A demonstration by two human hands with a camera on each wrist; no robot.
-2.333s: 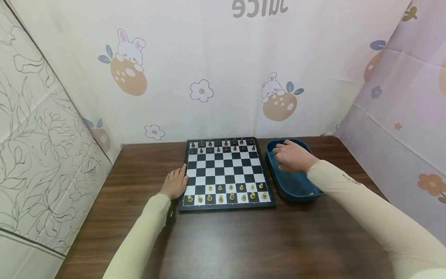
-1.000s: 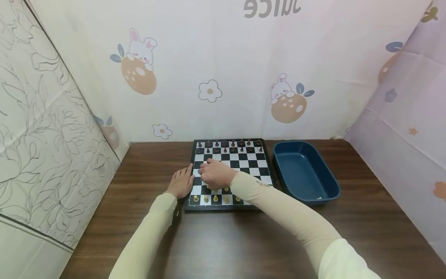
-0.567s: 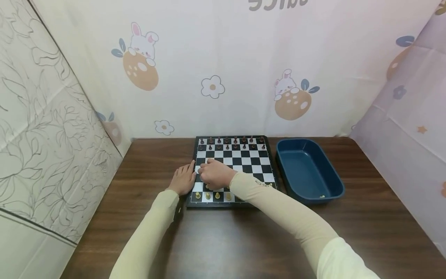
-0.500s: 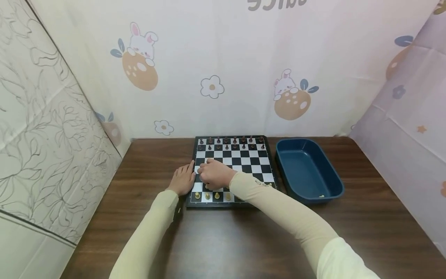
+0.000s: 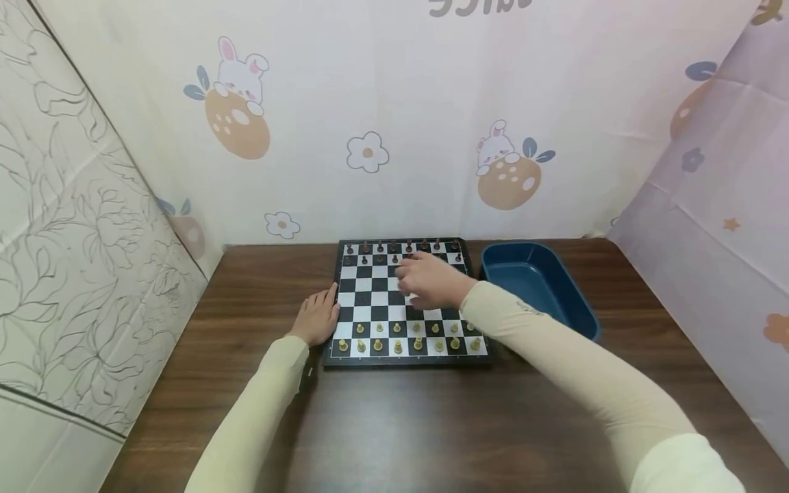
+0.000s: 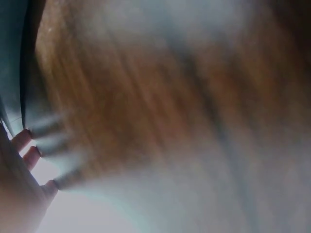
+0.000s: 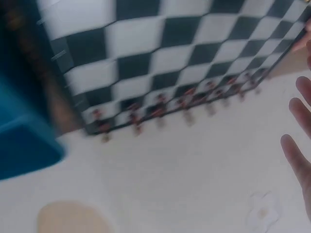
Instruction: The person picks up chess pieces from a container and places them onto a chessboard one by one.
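A black-and-white chessboard (image 5: 380,298) lies on the table with chess pieces on it. My left hand (image 5: 316,316) rests flat against its left edge; in the left wrist view, its fingertips (image 6: 32,156) touch the table. Above the right half of the board hovers my right hand (image 5: 433,281), fingers loosely spread and holding nothing visible, as the right wrist view's straight fingers (image 7: 299,114) agree. Gold back-row pieces (image 5: 397,346) line the near edge, with a row of gold pawns (image 5: 396,328) before them. Dark red pieces (image 5: 379,246) fill the far rows, partly hidden by my right hand.
Right of the board stands a blue tray (image 5: 524,270), partly covered by my right sleeve. A small pale bit (image 5: 310,372) lies on the table near my left wrist. Behind the wooden table (image 5: 394,424) hangs a printed curtain (image 5: 419,137).
My right hand came from the blue tray to the board's near left, then lifted away rightward. A gold pawn now stands in the second column there. My left hand stays at the board's edge.
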